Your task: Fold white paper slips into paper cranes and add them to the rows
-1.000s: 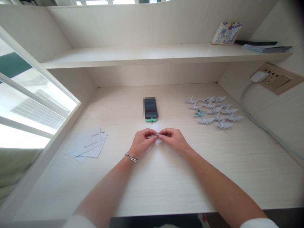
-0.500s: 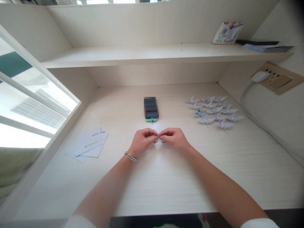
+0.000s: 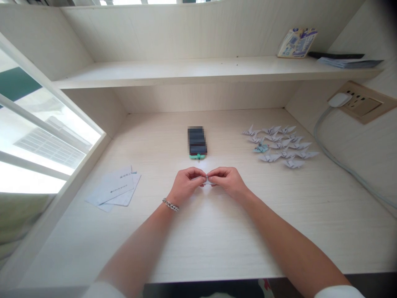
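Just below the phone point(image 3: 197, 142), whose screen is blurred out and whose lower end shows a mint-green edge, the two hands meet above the bench point(image 3: 217, 248). The left hand point(image 3: 185, 185) and the right hand point(image 3: 227, 182) curl inward, and each grip is pressed together, pinching a small folded piece of pale paper point(image 3: 206, 179) between thumb and bent fingers. The fingers hide most of that paper, so its shape cannot be told; only a thin sliver shows where the hands meet. A chain bracelet point(image 3: 170, 204) circles the left wrist. To the right of the phone, well apart from the hands, lies a loose cluster of origami cranes point(image 3: 281, 145), mostly pale, with one blue-green crane point(image 3: 261, 148) at its left edge. To the left of the phone and lower down, overlapping pale blue printed sheets point(image 3: 116, 189) lie flat. Farther right of the phone, a white plug point(image 3: 339, 99) sits in a wall socket point(image 3: 361, 103), and its grey cable point(image 3: 341, 166) runs down along the wall. Above the phone, a shelf point(image 3: 186, 73) carries a printed booklet point(image 3: 297, 43) propped at a tilt, a dark flat object point(image 3: 336, 55) and a stack of papers point(image 3: 350, 63).
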A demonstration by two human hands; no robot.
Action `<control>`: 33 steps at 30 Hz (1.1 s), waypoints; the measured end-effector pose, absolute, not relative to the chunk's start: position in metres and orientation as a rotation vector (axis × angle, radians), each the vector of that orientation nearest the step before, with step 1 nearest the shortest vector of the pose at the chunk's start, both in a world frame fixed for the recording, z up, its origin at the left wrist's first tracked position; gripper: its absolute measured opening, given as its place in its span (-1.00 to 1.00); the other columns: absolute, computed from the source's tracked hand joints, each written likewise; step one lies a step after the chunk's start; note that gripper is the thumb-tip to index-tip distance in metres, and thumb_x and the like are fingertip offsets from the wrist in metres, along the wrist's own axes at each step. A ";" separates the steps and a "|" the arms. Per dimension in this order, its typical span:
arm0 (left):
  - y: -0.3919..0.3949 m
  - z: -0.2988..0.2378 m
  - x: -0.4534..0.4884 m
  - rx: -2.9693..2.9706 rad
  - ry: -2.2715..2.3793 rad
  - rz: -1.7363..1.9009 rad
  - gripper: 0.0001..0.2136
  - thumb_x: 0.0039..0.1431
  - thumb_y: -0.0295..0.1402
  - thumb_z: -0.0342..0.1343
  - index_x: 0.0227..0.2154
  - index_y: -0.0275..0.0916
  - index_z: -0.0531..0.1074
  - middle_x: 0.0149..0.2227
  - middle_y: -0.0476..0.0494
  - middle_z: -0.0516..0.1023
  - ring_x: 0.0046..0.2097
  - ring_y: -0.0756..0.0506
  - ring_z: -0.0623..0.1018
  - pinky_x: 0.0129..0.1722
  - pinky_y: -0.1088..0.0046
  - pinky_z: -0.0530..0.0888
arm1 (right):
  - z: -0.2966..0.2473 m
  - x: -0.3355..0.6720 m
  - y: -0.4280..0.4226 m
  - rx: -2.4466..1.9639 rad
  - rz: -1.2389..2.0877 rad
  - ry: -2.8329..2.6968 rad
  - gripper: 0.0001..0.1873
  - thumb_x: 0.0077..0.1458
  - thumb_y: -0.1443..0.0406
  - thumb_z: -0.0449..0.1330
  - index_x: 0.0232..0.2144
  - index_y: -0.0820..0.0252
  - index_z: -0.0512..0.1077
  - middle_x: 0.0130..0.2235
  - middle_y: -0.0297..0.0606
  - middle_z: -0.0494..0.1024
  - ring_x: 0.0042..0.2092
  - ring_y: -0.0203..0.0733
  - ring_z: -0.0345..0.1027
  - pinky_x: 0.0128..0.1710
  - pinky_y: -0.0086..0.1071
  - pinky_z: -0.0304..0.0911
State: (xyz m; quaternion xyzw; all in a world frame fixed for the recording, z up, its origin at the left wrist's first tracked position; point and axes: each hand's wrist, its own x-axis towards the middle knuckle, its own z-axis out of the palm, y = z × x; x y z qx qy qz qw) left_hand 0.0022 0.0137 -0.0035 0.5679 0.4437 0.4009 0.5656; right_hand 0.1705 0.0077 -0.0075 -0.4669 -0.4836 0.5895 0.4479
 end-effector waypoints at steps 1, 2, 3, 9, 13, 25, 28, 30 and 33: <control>0.014 -0.004 0.002 1.336 1.049 0.941 -0.87 -0.05 -0.36 0.14 -0.43 -0.30 0.47 -0.42 -0.11 0.50 -0.40 -0.02 0.48 -0.37 0.45 0.47 | -0.008 0.171 0.008 -1.155 1.466 -1.196 -0.84 -0.22 0.33 0.27 -0.45 0.22 0.54 -0.47 -0.28 0.54 -0.40 -0.25 0.39 -0.38 -0.35 0.36; 0.014 -0.004 0.002 1.336 1.054 0.940 -0.87 -0.06 -0.36 0.14 -0.43 -0.30 0.47 -0.42 -0.11 0.50 -0.40 -0.02 0.48 -0.37 0.45 0.47 | -0.008 0.171 0.008 -1.154 1.475 -1.192 -0.83 -0.21 0.32 0.27 -0.44 0.22 0.54 -0.46 -0.28 0.54 -0.39 -0.25 0.39 -0.37 -0.36 0.36; 0.014 -0.005 0.002 1.335 1.057 0.940 -0.87 -0.06 -0.35 0.14 -0.44 -0.30 0.47 -0.42 -0.11 0.50 -0.40 -0.02 0.48 -0.36 0.44 0.47 | -0.009 0.171 0.008 -1.151 1.484 -1.189 -0.83 -0.21 0.32 0.27 -0.44 0.21 0.54 -0.45 -0.29 0.54 -0.39 -0.25 0.39 -0.37 -0.36 0.36; 0.014 -0.004 0.002 1.338 1.067 0.936 -0.87 -0.05 -0.36 0.14 -0.43 -0.31 0.47 -0.41 -0.11 0.50 -0.38 -0.01 0.48 -0.36 0.48 0.46 | -0.010 0.171 0.010 -1.187 1.431 -1.228 -0.85 -0.22 0.31 0.25 -0.47 0.20 0.54 -0.46 -0.30 0.53 -0.41 -0.25 0.38 -0.39 -0.36 0.35; 0.013 -0.003 0.002 1.377 1.083 0.939 -0.88 -0.05 -0.38 0.13 -0.43 -0.31 0.48 -0.41 -0.11 0.52 -0.39 -0.01 0.48 -0.37 0.50 0.45 | -0.009 0.171 0.010 -1.181 1.423 -1.225 -0.83 -0.24 0.30 0.26 -0.47 0.20 0.55 -0.48 -0.29 0.54 -0.42 -0.24 0.38 -0.40 -0.34 0.36; 0.011 -0.002 0.002 1.565 1.117 0.937 -0.88 -0.01 -0.36 0.12 -0.43 -0.28 0.49 -0.37 -0.12 0.55 -0.30 -0.05 0.51 -0.27 0.46 0.44 | -0.008 0.174 0.010 -1.180 1.527 -1.168 -0.76 -0.20 0.17 0.28 -0.47 0.23 0.51 -0.44 -0.27 0.50 -0.38 -0.25 0.35 -0.41 -0.38 0.33; 0.011 -0.003 0.002 1.564 1.104 0.923 -0.87 -0.02 -0.34 0.13 -0.41 -0.28 0.49 -0.35 -0.14 0.55 -0.29 -0.06 0.51 -0.26 0.45 0.45 | -0.010 0.173 0.011 -1.184 1.514 -1.159 -0.75 -0.24 0.19 0.31 -0.47 0.24 0.48 -0.46 -0.29 0.48 -0.40 -0.27 0.34 -0.42 -0.39 0.33; 0.012 -0.005 0.001 1.551 1.107 0.917 -0.86 -0.02 -0.34 0.13 -0.40 -0.28 0.48 -0.34 -0.15 0.54 -0.29 -0.07 0.52 -0.26 0.44 0.45 | -0.011 0.173 0.011 -1.184 1.506 -1.155 -0.74 -0.25 0.19 0.31 -0.47 0.24 0.47 -0.47 -0.30 0.48 -0.42 -0.28 0.34 -0.42 -0.39 0.32; 0.013 -0.006 0.001 1.532 1.110 0.903 -0.85 -0.03 -0.34 0.13 -0.39 -0.29 0.48 -0.33 -0.16 0.54 -0.29 -0.07 0.51 -0.27 0.43 0.46 | -0.011 0.172 0.011 -1.206 1.475 -1.178 -0.75 -0.25 0.20 0.31 -0.47 0.25 0.47 -0.48 -0.30 0.48 -0.43 -0.28 0.34 -0.43 -0.39 0.32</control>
